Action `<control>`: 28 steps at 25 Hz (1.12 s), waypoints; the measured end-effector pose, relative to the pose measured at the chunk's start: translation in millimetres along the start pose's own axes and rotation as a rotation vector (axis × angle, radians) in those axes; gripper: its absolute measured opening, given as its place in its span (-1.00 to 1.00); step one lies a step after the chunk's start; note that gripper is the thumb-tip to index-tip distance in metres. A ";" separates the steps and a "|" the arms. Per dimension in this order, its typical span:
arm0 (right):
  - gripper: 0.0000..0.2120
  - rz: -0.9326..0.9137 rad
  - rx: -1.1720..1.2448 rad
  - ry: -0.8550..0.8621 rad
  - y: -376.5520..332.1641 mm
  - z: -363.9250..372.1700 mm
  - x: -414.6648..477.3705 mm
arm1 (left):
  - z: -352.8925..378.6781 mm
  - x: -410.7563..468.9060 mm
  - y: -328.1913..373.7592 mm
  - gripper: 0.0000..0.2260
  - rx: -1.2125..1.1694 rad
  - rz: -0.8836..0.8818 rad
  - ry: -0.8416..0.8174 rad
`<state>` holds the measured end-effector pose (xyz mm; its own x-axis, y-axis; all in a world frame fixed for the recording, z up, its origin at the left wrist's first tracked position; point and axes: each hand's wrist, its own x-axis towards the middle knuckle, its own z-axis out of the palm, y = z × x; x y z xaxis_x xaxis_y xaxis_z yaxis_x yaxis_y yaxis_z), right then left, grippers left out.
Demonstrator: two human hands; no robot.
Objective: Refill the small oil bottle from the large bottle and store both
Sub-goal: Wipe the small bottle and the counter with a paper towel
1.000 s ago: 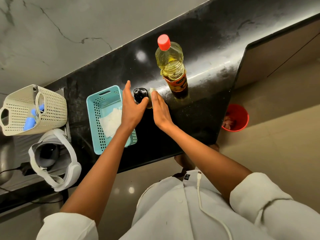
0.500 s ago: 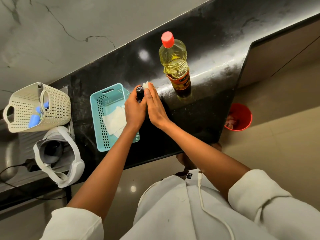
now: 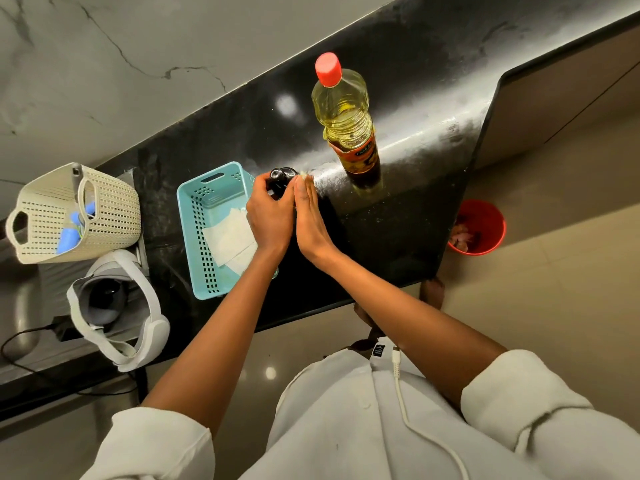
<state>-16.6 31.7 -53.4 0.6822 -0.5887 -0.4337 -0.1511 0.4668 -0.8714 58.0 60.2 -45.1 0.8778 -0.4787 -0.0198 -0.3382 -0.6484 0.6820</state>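
Note:
The small oil bottle [image 3: 281, 178] stands on the black counter [image 3: 408, 216]; only its black top shows above my hands. My left hand [image 3: 268, 216] is wrapped around its left side. My right hand [image 3: 310, 220] lies flat against its right side and presses a small piece of white tissue [image 3: 304, 174] to it. The large oil bottle [image 3: 346, 119], with yellow oil, a red cap and an orange label, stands upright and capped just behind and to the right, untouched.
A teal basket [image 3: 204, 202] holding white tissues sits left of my hands. Further left are a cream basket [image 3: 104, 209] with blue items and a white headset [image 3: 117, 306]. A red bin [image 3: 485, 223] stands on the floor at the right.
My left hand went from open beside the small bottle to gripping it. My right hand slid up along the bottle's side with the tissue. The large bottle stayed put.

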 end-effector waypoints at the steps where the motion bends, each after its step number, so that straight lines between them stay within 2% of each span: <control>1: -0.31 -0.011 0.015 0.013 -4.5 -0.3 5.8 | 0.7 1.3 -0.1 -0.63 0.008 -0.013 0.010; 7: -0.26 0.024 -0.081 0.000 3.3 -19.3 28.9 | 0.7 -4.0 -5.2 -0.51 0.039 -0.045 -0.048; 11: -0.32 0.044 -0.071 0.010 18.5 -21.8 12.9 | -6.0 5.7 -24.4 -0.38 0.019 0.067 -0.197; 14: -0.34 0.016 -0.025 -0.001 19.8 -10.3 -0.5 | -15.0 18.1 -29.7 -0.53 -0.073 0.110 -0.315; 18: -0.40 -0.073 -0.013 0.021 0.6 3.2 8.1 | -9.8 11.7 -25.2 -0.75 -0.114 0.076 -0.192; 20: -0.31 -0.064 0.017 0.042 0.2 2.6 20.8 | -2.7 3.4 -20.6 -0.70 -0.107 0.014 -0.115; 22: -0.07 0.013 0.052 0.076 15.9 -4.8 35.1 | 2.2 -0.4 -16.0 -0.65 -0.097 -0.038 -0.076; 24: 0.09 0.060 0.097 0.094 41.3 -10.3 44.6 | 5.5 1.0 -13.1 -0.63 -0.073 -0.059 -0.082; 28: 0.11 0.072 0.167 0.135 27.6 3.3 7.0 | 8.9 2.9 -10.8 -0.54 -0.038 -0.064 -0.046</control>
<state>-13.6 42.6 -79.7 0.5700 -0.6281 -0.5298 -0.0675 0.6068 -0.7920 61.2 60.6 -59.1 0.8804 -0.4640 -0.0976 -0.2678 -0.6565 0.7052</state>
